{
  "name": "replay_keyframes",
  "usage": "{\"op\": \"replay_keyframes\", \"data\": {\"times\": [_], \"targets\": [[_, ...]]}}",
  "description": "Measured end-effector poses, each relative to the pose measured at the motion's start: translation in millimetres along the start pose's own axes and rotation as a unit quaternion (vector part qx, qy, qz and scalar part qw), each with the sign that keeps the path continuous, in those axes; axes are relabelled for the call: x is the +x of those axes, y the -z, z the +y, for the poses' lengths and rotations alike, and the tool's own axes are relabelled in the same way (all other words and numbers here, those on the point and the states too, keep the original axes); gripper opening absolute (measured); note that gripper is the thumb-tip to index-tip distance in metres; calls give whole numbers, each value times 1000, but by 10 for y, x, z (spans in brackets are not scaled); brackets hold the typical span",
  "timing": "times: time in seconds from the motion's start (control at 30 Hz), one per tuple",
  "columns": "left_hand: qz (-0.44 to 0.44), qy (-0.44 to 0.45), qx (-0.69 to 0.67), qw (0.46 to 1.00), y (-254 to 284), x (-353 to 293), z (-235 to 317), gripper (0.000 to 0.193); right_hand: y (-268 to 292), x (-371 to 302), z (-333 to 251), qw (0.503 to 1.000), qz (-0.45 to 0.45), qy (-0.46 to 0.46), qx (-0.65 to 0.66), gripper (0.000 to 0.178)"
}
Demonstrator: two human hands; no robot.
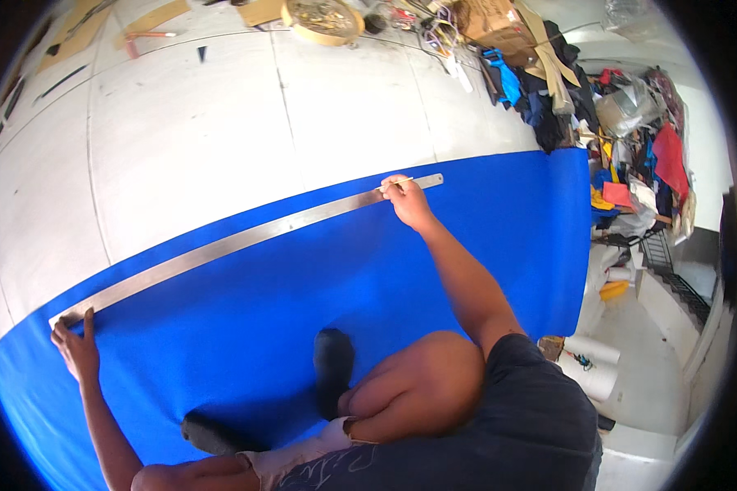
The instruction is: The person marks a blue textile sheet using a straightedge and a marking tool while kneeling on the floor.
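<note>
Metal ruler (246,237) flat on blue cloth (246,311), long axis running near-left to far-right; left hand (77,352) spread on near-left end, right hand (408,204), well apart, pinching pale stick (405,180) by far-right end.

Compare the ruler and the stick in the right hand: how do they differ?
Size: the ruler is long and fairly broad, while the stick is short and thin.
Look: the ruler is silvery; the stick is pale and yellowish.
Pose: the ruler lies on the blue cloth, the left hand at one end, while the stick is held in the right hand.
Both look straight-sided.
</note>
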State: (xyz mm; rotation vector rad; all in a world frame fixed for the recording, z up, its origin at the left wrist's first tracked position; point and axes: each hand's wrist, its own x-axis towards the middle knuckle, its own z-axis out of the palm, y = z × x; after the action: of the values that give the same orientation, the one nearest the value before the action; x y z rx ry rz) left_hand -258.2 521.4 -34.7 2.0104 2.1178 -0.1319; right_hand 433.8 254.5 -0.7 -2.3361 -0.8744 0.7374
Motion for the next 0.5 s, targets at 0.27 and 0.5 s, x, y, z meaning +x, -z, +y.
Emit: {"op": "replay_keyframes", "data": {"times": [0.27,0.5], "targets": [[-3,-8,27,1000,44,56,-141,90,487,336,734,986,130,-94,53,20],[-20,-33,-14,999,-109,97,-118,81,979,623,1403,947,292,-82,-104,20]]}}
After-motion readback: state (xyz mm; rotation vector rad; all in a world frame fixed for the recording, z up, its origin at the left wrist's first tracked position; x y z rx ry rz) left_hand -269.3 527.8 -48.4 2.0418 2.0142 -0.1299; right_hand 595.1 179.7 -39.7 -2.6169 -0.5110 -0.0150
